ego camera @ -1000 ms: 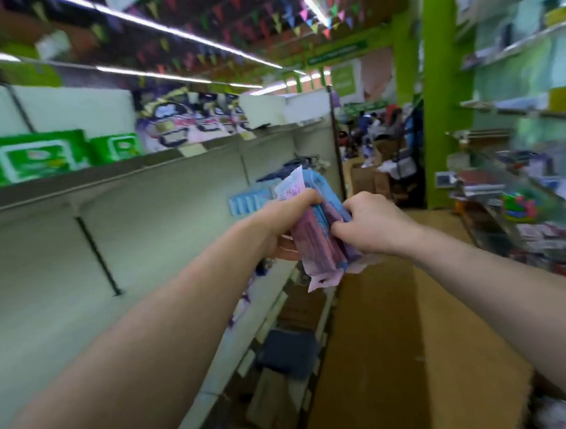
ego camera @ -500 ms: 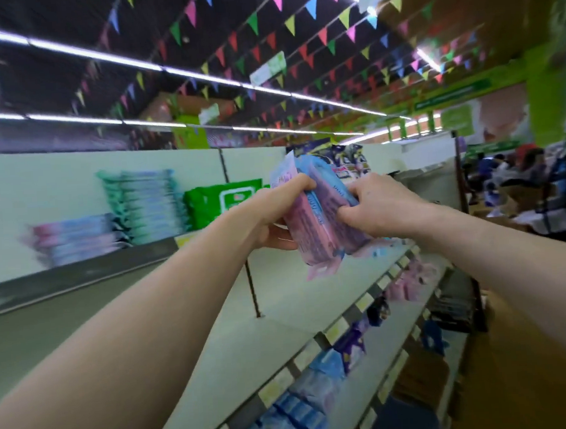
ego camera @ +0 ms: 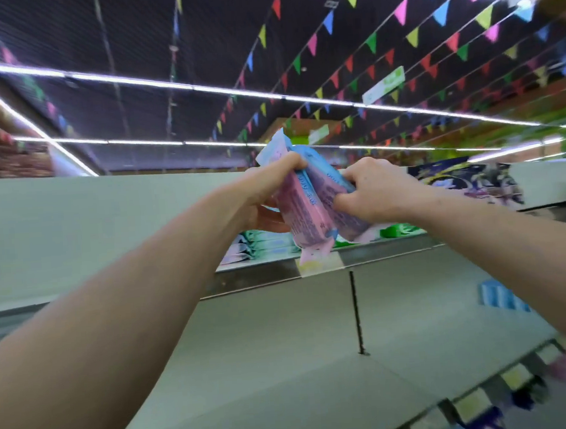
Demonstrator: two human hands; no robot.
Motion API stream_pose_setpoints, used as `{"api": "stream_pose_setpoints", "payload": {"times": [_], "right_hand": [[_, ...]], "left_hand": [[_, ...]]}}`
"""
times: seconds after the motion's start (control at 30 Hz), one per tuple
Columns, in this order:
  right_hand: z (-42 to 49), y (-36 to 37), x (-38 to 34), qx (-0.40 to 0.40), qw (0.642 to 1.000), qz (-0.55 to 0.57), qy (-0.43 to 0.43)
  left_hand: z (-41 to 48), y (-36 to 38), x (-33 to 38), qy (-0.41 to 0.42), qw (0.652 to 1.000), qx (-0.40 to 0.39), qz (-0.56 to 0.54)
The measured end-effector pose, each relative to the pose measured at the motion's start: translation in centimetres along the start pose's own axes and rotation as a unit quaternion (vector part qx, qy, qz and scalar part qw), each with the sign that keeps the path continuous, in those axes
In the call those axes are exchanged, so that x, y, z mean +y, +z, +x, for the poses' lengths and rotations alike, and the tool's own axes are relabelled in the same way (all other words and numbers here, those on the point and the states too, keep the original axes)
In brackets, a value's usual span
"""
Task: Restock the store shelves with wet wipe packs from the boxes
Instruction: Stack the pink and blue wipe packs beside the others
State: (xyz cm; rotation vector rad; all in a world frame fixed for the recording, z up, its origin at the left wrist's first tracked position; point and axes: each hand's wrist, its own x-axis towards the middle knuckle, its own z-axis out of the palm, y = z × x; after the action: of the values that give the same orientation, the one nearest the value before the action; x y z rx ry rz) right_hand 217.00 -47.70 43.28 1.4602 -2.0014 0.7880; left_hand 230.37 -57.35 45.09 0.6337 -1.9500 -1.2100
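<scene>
Hands meet at shelf height in a store aisle. On my remote feed, the left hand [ego camera: 267,195] and right hand [ego camera: 369,189] both curl round a bundle of pink-and-blue wipe packs [ego camera: 311,209], two as far as I can tell. Their fingers are clamped on either side, and the bundle is held in the air in front of the upper shelf [ego camera: 393,255], not yet set on it.

I judge the restock partway done. A stack of packs [ego camera: 257,245] and a green pack [ego camera: 397,230] sit on that shelf behind the bundle. The lower shelf [ego camera: 285,380] shows only some blue packs [ego camera: 498,297] at its far right, so much room looks left to fill. No box is in view.

The bundle stands nearly on end and tilted. Its long axis runs from the crimped flap low and nearest me, up and leftward to the flap above the left hand's knuckles.
</scene>
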Motion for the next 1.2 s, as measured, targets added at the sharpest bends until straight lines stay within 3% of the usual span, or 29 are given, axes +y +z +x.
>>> {"api": "stream_pose_setpoints", "payload": {"times": [0.53,0.73,0.9,1.1,1.2], "right_hand": [[9.4,7.6,-4.1,-0.017,0.976,0.151,-0.158],[12.4,9.7,-6.1,-0.008,0.972,0.157,-0.173],[15.0,11.5,-7.0,-0.013,0.971,0.168,-0.172],[16.9,14.0,-7.5,0.019,0.978,0.130,-0.163],[18.0,15.4,-8.1,0.010,0.962,0.234,-0.140]], "left_hand": [[3.8,-6.5,-2.4,-0.019,0.983,0.175,0.054],[5.5,-10.3,-3.3,-0.018,0.972,0.225,0.068],[7.2,-13.3,-4.5,-0.011,0.968,0.237,0.081],[9.2,-16.1,-5.5,0.001,0.973,0.230,0.023],[10.3,-16.9,-5.7,0.010,0.981,0.193,-0.032]]}}
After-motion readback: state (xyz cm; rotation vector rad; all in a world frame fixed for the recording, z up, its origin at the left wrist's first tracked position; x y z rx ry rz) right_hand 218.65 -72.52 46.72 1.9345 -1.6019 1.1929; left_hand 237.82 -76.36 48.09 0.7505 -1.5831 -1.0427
